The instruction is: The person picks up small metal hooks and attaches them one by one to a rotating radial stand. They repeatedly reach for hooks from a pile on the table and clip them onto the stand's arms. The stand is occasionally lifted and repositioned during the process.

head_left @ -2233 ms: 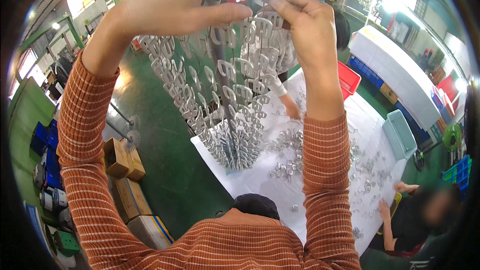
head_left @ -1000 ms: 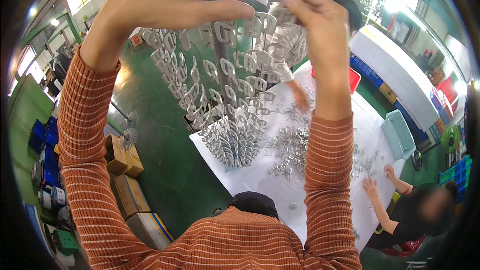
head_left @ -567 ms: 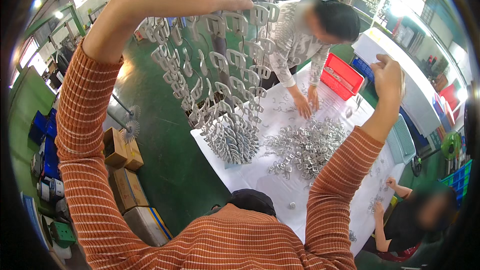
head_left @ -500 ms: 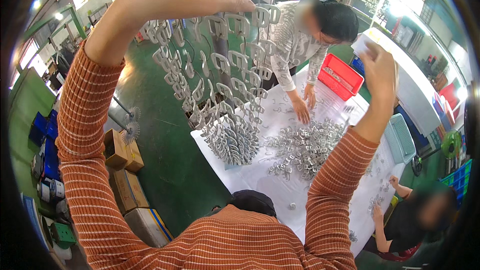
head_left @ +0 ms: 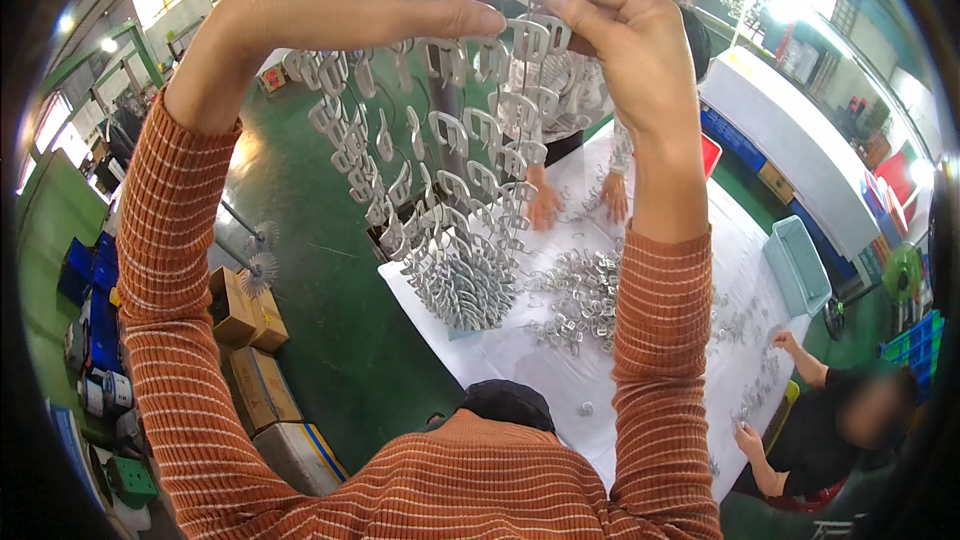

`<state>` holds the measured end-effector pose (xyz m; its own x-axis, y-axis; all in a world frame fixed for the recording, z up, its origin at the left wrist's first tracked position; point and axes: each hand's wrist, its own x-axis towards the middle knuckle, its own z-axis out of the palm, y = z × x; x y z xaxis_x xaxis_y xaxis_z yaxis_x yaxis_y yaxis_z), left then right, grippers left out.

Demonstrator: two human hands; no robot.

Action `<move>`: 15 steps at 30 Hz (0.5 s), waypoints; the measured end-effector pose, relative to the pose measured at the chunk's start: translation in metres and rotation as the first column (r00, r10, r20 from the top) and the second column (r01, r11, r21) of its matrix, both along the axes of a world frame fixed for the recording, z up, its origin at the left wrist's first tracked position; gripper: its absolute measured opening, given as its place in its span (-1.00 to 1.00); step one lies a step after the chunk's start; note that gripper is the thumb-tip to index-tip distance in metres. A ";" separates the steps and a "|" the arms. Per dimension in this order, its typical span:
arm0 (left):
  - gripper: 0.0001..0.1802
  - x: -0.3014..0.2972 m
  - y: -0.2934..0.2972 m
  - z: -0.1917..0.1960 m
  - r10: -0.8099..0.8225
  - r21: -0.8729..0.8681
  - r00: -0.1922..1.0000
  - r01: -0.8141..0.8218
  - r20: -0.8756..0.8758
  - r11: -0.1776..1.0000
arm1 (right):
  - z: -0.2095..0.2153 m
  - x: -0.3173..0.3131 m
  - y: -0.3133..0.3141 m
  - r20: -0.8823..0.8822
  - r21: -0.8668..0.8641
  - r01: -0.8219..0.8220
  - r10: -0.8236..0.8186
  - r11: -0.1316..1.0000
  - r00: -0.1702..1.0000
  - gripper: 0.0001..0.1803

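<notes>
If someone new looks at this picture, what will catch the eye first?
First, the hanging rack of grey metal loop-shaped parts at the centre, with the left hand and right hand raised at its top. Below lies a heap of loose grey metal parts on the white-covered table.

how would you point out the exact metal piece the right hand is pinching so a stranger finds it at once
Start at the white table, then look up to the hanging rack of silvery metal loops above its near end. Follow the top row rightward to the metal piece under the right hand. Unlike its neighbours, it is pinched between fingers.
</notes>
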<state>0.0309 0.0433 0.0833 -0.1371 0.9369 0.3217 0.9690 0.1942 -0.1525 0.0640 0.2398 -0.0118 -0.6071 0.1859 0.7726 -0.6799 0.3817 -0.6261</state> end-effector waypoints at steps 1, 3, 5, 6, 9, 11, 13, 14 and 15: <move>-0.37 -0.004 0.000 0.000 -0.009 -0.013 0.999 0.009 -0.032 1.000 | -0.001 -0.002 0.000 -0.031 -0.017 0.018 -0.018 1.000 0.999 -0.76; -0.38 -0.012 0.000 -0.001 -0.046 -0.030 0.994 0.043 -0.096 0.999 | 0.000 0.003 0.001 -0.010 0.000 0.066 -0.066 0.998 0.998 -0.77; -0.39 -0.019 0.002 -0.003 -0.113 -0.045 0.982 0.107 -0.153 0.993 | -0.002 0.004 0.005 -0.005 -0.045 0.036 -0.036 0.998 0.999 -0.78; -0.39 -0.020 0.004 -0.003 -0.133 -0.043 0.982 0.129 -0.136 0.991 | -0.005 0.000 0.009 -0.013 -0.099 -0.019 0.018 0.995 1.000 -0.78; -0.38 -0.021 0.005 -0.003 -0.147 -0.043 0.980 0.142 -0.133 0.989 | -0.007 0.010 0.018 -0.021 -0.190 -0.061 0.058 0.980 0.998 -0.77; -0.38 -0.017 0.007 -0.003 -0.089 -0.050 0.983 0.082 -0.158 0.995 | -0.009 0.023 0.031 -0.005 -0.173 0.062 -0.063 0.983 0.998 -0.77; -0.37 -0.006 0.006 -0.004 0.014 -0.033 0.995 -0.017 -0.097 0.999 | -0.019 0.030 0.055 0.024 -0.086 0.272 -0.271 0.958 0.962 -0.76; -0.37 0.000 0.005 -0.004 0.075 -0.024 0.996 -0.077 -0.046 0.997 | -0.024 0.034 0.066 0.062 -0.097 0.340 -0.335 0.935 0.940 -0.74; -0.37 -0.002 0.008 -0.006 0.088 -0.003 0.995 -0.089 -0.037 0.996 | -0.030 0.039 0.082 0.098 -0.100 0.422 -0.413 0.901 0.905 -0.73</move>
<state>0.0291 0.0511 0.0769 -0.2077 0.9229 0.3241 0.9419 0.2782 -0.1885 0.1029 0.3215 -0.0415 -0.5073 0.5205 0.6868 -0.4249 0.5422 -0.7249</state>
